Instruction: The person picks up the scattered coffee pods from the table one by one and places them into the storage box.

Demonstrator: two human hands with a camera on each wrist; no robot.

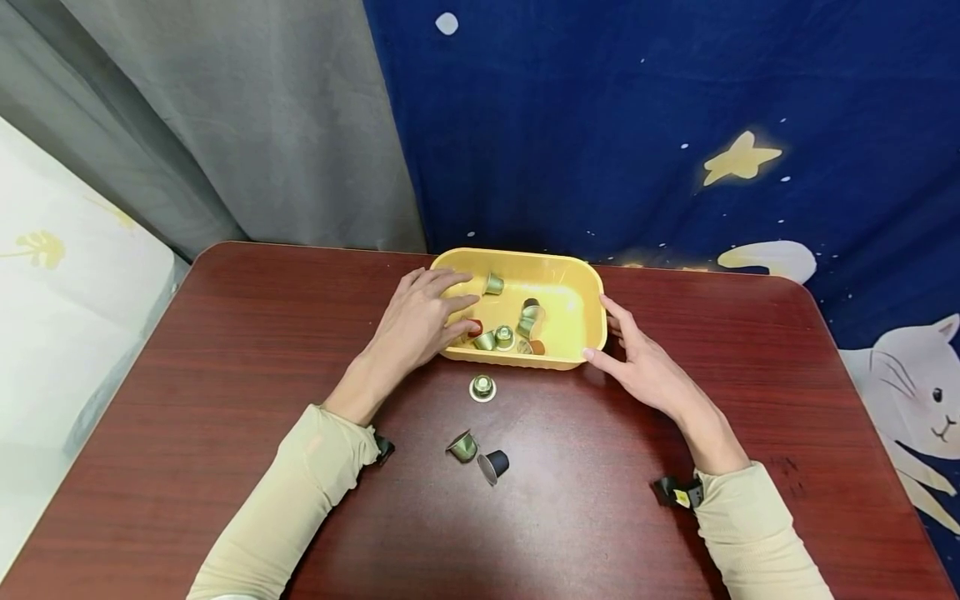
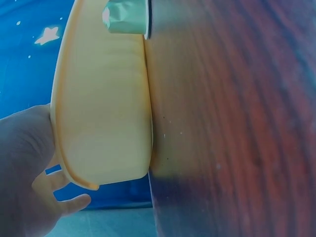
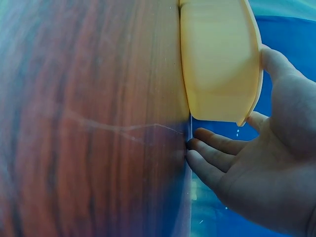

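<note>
A yellow plastic bin (image 1: 573, 364) stands near the table's far edge with several coffee capsules inside, among them a green capsule (image 1: 494, 285) at the back and a red capsule (image 1: 476, 327) by the left thumb. My left hand (image 1: 420, 315) reaches over the bin's left end, fingers spread above its inside. At the right end, my right hand (image 1: 651, 371) touches the rim with thumb and forefinger; its other fingers (image 3: 213, 157) extend below the bin's corner. On the table before the bin lie a green capsule (image 1: 483, 387), another green capsule (image 1: 463, 447) and a black capsule (image 1: 494, 465).
The dark red wooden table (image 1: 585, 533) runs back to a blue curtain (image 1: 570, 125) with stars and a grey curtain (image 1: 300, 125). Black wrist devices sit at both cuffs, such as the right wrist device (image 1: 678, 493).
</note>
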